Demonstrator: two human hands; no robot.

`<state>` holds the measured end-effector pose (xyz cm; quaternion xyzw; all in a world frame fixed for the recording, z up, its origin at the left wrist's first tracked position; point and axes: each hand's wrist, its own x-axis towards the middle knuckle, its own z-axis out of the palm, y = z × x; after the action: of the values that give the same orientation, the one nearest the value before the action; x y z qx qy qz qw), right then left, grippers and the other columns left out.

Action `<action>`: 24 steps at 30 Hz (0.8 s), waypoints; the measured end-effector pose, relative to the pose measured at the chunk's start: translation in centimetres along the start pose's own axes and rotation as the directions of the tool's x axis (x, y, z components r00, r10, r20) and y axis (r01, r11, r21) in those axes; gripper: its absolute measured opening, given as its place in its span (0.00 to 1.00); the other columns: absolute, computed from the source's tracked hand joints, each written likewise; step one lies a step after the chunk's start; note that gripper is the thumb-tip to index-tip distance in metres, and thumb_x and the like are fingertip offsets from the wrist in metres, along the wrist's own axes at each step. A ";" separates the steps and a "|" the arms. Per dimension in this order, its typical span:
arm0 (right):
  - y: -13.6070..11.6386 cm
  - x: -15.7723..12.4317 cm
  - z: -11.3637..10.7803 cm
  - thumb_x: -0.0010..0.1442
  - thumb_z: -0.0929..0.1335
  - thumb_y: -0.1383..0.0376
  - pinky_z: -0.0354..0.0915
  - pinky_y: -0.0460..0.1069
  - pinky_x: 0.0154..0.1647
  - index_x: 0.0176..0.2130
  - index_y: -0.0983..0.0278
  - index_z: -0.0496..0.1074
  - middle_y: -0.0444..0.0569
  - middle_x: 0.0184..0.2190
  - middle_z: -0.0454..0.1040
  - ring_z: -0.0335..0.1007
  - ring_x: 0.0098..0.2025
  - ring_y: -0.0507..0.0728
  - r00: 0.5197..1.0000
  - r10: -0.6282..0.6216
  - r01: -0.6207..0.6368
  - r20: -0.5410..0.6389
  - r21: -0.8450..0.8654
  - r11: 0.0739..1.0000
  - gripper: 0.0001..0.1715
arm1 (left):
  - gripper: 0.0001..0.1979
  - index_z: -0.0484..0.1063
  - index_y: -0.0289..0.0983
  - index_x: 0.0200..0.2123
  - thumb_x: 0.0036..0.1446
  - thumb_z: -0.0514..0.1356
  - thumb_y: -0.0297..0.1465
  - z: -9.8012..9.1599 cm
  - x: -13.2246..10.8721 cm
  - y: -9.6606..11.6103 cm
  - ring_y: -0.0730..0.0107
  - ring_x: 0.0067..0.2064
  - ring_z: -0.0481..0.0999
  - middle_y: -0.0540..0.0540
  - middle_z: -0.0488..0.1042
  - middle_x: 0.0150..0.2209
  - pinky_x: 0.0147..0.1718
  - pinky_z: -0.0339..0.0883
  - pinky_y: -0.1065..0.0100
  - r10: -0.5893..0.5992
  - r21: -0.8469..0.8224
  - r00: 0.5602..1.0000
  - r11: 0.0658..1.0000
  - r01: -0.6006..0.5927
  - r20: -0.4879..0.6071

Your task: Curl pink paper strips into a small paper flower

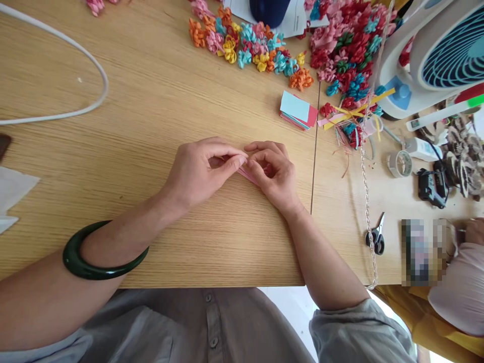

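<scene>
A narrow pink paper strip (247,175) shows between my two hands, low over the wooden table; most of it is hidden by my fingers. My left hand (200,169) is closed, its thumb and index finger pinching at the strip's end. Facing it, my right hand (276,176) has its fingers curled round the strip, thumb and fingertips meeting close to the left ones. A dark green bangle (106,275) circles my left forearm.
Colourful paper flowers (260,45) lie at the back, near a fan (412,65). A stack of coloured cards (295,108) sits beyond my right hand. Scissors (377,237), a tape roll (401,164) and a glue gun (433,186) lie right. A twisted cord (365,186) hangs nearby. Another person's sleeve (461,287) shows lower right.
</scene>
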<state>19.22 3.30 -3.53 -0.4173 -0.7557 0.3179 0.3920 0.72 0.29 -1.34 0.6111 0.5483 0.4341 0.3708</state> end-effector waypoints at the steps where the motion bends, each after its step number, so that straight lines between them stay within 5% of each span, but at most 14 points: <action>1: 0.0 0.0 0.0 0.66 0.72 0.60 0.71 0.57 0.51 0.31 0.57 0.74 0.47 0.47 0.83 0.71 0.53 0.59 1.000 0.000 0.000 0.004 0.001 1.000 0.11 | 0.06 0.85 0.45 0.35 0.61 0.66 0.36 0.0 0.0 0.1 0.62 0.41 0.81 0.49 0.84 0.39 0.43 0.75 0.63 -0.007 0.006 1.000 1.000 0.007 -0.006; 6: -0.4 -0.2 0.3 0.67 0.71 0.55 0.72 0.59 0.55 0.32 0.56 0.74 0.48 0.39 0.81 0.72 0.48 0.59 0.999 0.043 -0.043 -0.001 0.020 0.999 0.12 | 0.06 0.82 0.46 0.31 0.60 0.65 0.34 0.0 0.0 0.3 0.64 0.36 0.79 0.50 0.82 0.34 0.38 0.73 0.63 0.013 0.078 0.999 0.997 -0.009 -0.042; 12: -0.8 -0.4 0.9 0.65 0.72 0.49 0.55 0.65 0.74 0.32 0.56 0.74 0.40 0.28 0.76 0.67 0.29 0.52 0.994 0.101 -0.099 -0.045 0.047 0.994 0.17 | 0.08 0.81 0.46 0.30 0.61 0.64 0.36 0.1 -0.2 0.5 0.63 0.36 0.78 0.50 0.81 0.33 0.38 0.72 0.61 0.030 0.106 0.996 0.994 -0.022 -0.082; 16: -0.8 -0.4 1.1 0.66 0.71 0.48 0.58 0.64 0.73 0.32 0.57 0.74 0.41 0.31 0.79 0.69 0.32 0.53 0.991 0.119 -0.114 -0.052 0.092 0.989 0.18 | 0.08 0.80 0.46 0.30 0.62 0.64 0.36 0.2 -0.3 0.5 0.63 0.37 0.78 0.50 0.81 0.34 0.40 0.73 0.60 0.014 0.087 0.997 0.996 -0.007 -0.076; 21: -0.7 -0.5 1.1 0.67 0.71 0.53 0.70 0.59 0.58 0.33 0.58 0.73 0.45 0.35 0.80 0.73 0.40 0.56 0.987 0.148 -0.140 -0.063 0.119 0.983 0.14 | 0.06 0.81 0.47 0.30 0.60 0.65 0.34 0.2 -0.2 0.2 0.62 0.37 0.77 0.50 0.80 0.34 0.39 0.71 0.61 0.018 0.059 0.998 0.998 -0.014 -0.067; 24: -0.9 -0.4 1.0 0.66 0.72 0.53 0.66 0.62 0.64 0.33 0.58 0.73 0.44 0.33 0.79 0.73 0.37 0.54 0.990 0.135 -0.130 -0.050 0.099 0.987 0.14 | 0.07 0.81 0.47 0.30 0.60 0.65 0.33 0.2 -0.2 0.2 0.63 0.36 0.77 0.50 0.80 0.33 0.38 0.71 0.62 0.013 0.068 0.997 0.998 -0.008 -0.074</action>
<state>18.16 2.41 -3.45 -0.4562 -0.6988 0.3673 0.4107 0.95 0.05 -1.24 0.6096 0.5728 0.4397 0.3270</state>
